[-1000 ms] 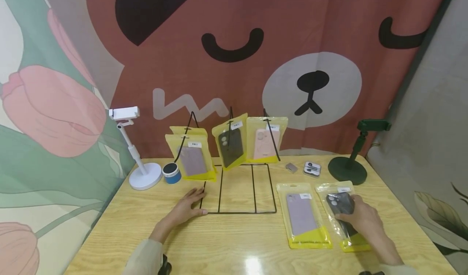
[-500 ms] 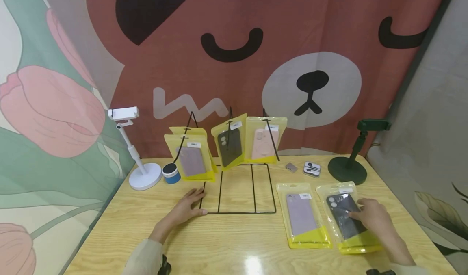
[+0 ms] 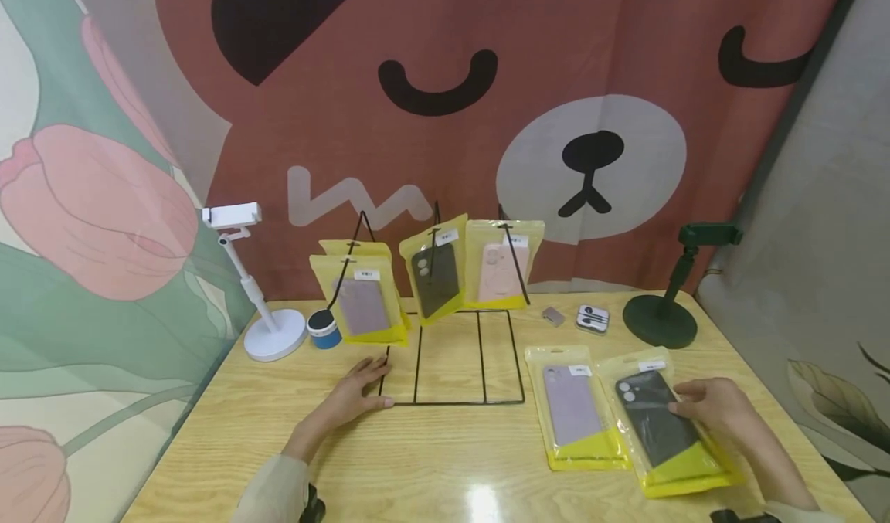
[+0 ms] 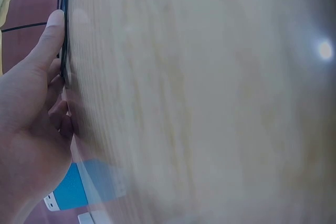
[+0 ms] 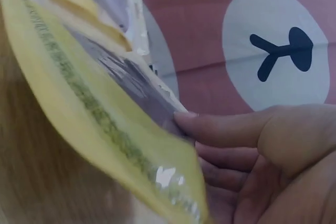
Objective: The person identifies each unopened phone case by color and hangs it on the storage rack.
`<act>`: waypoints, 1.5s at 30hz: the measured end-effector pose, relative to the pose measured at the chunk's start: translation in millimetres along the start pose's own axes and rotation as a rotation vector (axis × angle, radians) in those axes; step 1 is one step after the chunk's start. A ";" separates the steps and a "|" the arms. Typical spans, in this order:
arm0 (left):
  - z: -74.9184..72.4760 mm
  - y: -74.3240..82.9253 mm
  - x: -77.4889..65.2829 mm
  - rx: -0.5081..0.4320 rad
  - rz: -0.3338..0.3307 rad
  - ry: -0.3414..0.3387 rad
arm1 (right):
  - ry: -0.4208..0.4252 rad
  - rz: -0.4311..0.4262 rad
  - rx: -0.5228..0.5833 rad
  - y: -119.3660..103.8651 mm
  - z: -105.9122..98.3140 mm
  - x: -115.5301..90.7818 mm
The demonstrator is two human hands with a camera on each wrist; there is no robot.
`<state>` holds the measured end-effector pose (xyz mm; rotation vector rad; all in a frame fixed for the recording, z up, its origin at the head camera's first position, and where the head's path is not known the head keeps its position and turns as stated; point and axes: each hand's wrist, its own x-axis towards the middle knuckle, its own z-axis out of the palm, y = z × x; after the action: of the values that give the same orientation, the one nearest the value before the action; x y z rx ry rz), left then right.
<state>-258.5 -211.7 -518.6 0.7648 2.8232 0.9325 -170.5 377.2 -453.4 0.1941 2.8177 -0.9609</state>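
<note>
A: Right, eyes on the dark-cased package (image 3: 659, 424), lying to the right of the wire rack (image 3: 481, 358) on the tabletop (image 3: 431, 461), and the right hand (image 3: 712, 403) has it: thumb over the edge farthest from the rack, fingers tucked underneath.

B: A proper pinch, that grip! Taking only the edge probably spares the middle from squeezing. And the left hand (image 3: 358, 392)?

A: Holding the rack's front left corner, thumb on the front bar, fingers bent by the side bar. Light hold, I'd say, likely there so the thin frame can't slide.

B: And up on the rack, the lilac hanging package (image 3: 364, 307), dark hanging package (image 3: 436, 272) and pink hanging package (image 3: 502, 268) hang from their top edges, hence the upright display.

A: The flat lilac package (image 3: 572, 407) lies face up, between rack and pinched one.

B: Pose-wise, the right forearm slants in towards the rack; the left points forward from its near left, hand low beside the corner.
</note>
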 end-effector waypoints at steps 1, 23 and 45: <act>0.1 -0.2 -0.3 0.002 0.000 0.000 | -0.006 0.000 0.013 -1.2 -1.1 -0.4; -0.4 -0.3 -0.6 -0.003 -0.013 0.000 | 0.177 -0.190 0.157 -76.0 -1.6 -25.9; -0.1 -0.4 -1.0 -0.001 0.003 0.003 | 0.192 -0.270 0.224 -110.4 33.0 -19.4</act>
<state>-257.8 -212.5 -518.9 0.7687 2.8248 0.9357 -167.0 268.8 -409.9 -0.0772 2.9566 -1.3868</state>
